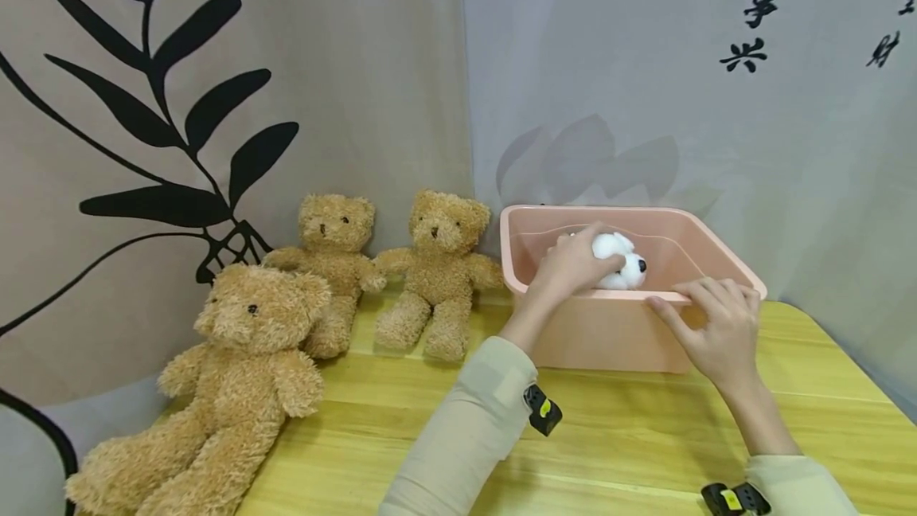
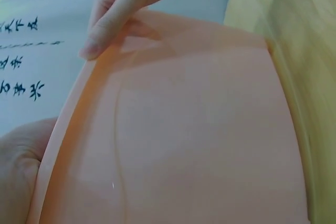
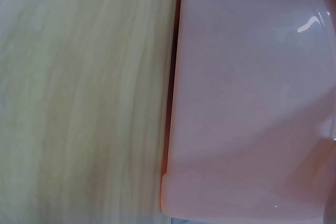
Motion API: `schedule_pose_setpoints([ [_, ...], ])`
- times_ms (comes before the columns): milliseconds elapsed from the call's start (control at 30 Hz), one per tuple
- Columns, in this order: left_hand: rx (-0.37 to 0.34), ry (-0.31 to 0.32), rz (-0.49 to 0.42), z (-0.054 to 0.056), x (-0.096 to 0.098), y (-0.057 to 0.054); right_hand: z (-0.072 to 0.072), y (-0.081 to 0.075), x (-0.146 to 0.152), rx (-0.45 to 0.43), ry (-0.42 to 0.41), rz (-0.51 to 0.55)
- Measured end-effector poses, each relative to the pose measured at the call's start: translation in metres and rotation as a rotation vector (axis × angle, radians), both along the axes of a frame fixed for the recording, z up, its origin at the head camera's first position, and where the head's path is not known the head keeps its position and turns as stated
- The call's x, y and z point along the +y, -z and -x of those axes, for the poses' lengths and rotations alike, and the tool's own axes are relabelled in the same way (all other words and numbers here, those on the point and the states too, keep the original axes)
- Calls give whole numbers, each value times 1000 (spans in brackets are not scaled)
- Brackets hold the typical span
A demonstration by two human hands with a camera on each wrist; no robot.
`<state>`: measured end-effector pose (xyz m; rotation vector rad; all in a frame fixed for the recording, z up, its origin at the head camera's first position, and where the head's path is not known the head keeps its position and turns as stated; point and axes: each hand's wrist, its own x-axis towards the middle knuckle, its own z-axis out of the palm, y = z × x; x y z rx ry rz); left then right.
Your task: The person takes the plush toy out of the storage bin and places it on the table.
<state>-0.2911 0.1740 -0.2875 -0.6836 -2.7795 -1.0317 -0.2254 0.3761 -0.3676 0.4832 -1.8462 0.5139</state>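
A pink plastic bin (image 1: 609, 333) stands on the wooden table. Reaching over its near rim, my left hand (image 1: 569, 265) grips a small white plush toy (image 1: 614, 249) with a black nose, down inside the bin. The toy's lower part is hidden behind the near wall. My right hand (image 1: 723, 333) holds the near rim close to the right corner, fingers over the top and thumb on the outside. In the left wrist view the right hand (image 2: 131, 6) pinches the rim at the corner, and part of the left hand (image 2: 21, 166) shows behind the wall.
Three brown teddy bears sit left of the bin: one bear (image 1: 450, 277) right beside it, another bear (image 1: 337, 261) further left, and a larger bear (image 1: 243, 388) nearer the front. A printed curtain (image 1: 372, 62) hangs behind the table (image 1: 609, 452).
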Motion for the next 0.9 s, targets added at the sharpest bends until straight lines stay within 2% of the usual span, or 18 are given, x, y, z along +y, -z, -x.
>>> schedule_pose_setpoints([
  [267, 39, -11, -111, 0, -6, -3, 0, 1, 0, -8, 7, -5],
  [400, 87, -22, -137, -1, -7, -3, -1, 0, 0, -9, 11, -6],
  [567, 171, -37, -291, -6, -7, -4, -2, 0, 1, -10, 16, 1],
  [667, 261, -2, -409, -10, -7, -2, -2, 0, 1, -6, 13, -1],
  [800, 427, 91, -550, -12, -9, 1, 0, 0, 1, 10, 8, -8],
  [900, 517, 162, -640, -13, -12, 1, 1, 0, 0, 21, 11, -9],
])
